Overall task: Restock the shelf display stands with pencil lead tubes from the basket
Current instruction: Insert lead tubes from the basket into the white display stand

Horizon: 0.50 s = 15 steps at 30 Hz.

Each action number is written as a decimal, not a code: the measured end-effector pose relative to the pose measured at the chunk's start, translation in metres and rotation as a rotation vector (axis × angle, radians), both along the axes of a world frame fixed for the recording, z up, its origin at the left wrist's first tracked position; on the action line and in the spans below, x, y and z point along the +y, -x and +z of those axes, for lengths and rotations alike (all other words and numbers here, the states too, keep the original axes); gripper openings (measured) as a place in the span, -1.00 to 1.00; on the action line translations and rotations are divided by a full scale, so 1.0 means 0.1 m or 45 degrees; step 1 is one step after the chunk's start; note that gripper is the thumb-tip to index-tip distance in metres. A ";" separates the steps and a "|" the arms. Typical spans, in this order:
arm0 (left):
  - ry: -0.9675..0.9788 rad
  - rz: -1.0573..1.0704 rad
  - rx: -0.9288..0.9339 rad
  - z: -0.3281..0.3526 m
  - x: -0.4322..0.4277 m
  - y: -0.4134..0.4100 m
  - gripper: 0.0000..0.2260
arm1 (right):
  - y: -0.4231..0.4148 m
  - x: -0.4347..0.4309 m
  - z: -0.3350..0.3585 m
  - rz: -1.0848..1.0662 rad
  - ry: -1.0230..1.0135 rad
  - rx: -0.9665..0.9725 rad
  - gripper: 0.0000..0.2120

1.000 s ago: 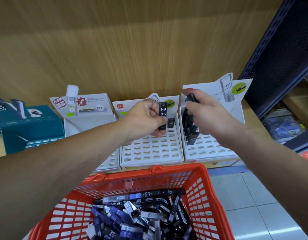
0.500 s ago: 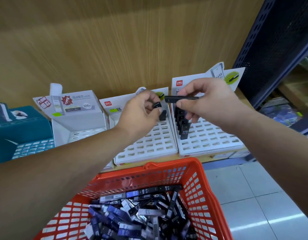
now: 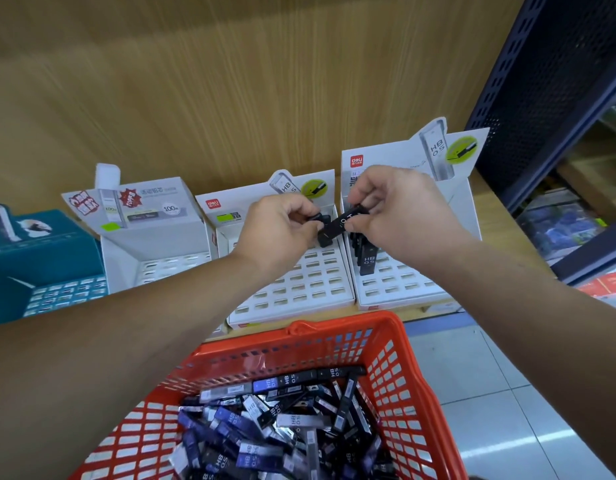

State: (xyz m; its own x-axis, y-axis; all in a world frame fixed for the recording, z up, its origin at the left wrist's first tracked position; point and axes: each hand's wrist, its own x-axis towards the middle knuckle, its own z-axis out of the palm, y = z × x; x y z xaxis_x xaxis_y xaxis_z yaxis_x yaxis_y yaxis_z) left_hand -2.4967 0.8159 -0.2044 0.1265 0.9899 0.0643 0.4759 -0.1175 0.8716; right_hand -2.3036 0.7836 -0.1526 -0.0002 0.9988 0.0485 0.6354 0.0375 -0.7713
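Over the back rows of the stands, both hands meet. Right hand point(image 3: 403, 216): thumb and fingertips pinch the upper end of a lead tube point(image 3: 341, 224). The tube is slim, flat-sided and black, with white lettering partly hidden by the fingers. It is tilted, its lower end pointing down-left over the gap between the middle stand point(image 3: 299, 292) and the right stand point(image 3: 407, 289).

Left hand point(image 3: 278, 230): fingers curled tight round a second tube point(image 3: 315, 216). Only its dark end shows, close beside the first tube.

Right stand: white card tray of slots with a short row of tubes point(image 3: 367, 259) standing upright along its left edge, black, the front one marked HB 0.5. Middle stand: same slotted tray, with one dark tube point(image 3: 323, 239) upright at the back, under the hands.

Red basket point(image 3: 417, 393), below the shelf edge: a loose heap of tubes point(image 3: 282, 420), black, blue and clear-silver, many reading HB 0.5, lying every way.

Left stand point(image 3: 154, 251): white, taller walls. Teal box point(image 3: 40, 261) sits beside it at far left.
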 end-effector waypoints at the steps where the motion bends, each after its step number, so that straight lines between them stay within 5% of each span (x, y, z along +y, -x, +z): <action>1: 0.009 0.008 -0.008 -0.01 0.01 0.02 -0.76 | 0.03 0.00 -0.02 0.005 -0.021 -0.026 -0.76; 9: 0.036 0.018 0.164 -0.07 -0.03 0.20 -0.89 | 0.08 0.05 -0.12 0.012 -0.008 0.021 -0.81; 15: -0.404 -0.348 0.557 0.09 0.03 0.05 -0.82 | 0.16 0.08 -0.20 0.039 -0.054 -0.142 -0.81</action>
State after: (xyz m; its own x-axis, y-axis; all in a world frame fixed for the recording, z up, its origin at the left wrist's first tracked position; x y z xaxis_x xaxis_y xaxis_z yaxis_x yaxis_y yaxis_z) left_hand -2.5016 0.8191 -0.1957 0.4549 0.8588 0.2356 0.6980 -0.5081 0.5045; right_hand -2.3192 0.7917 -0.1724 -0.0385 0.9953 0.0888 0.7153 0.0895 -0.6931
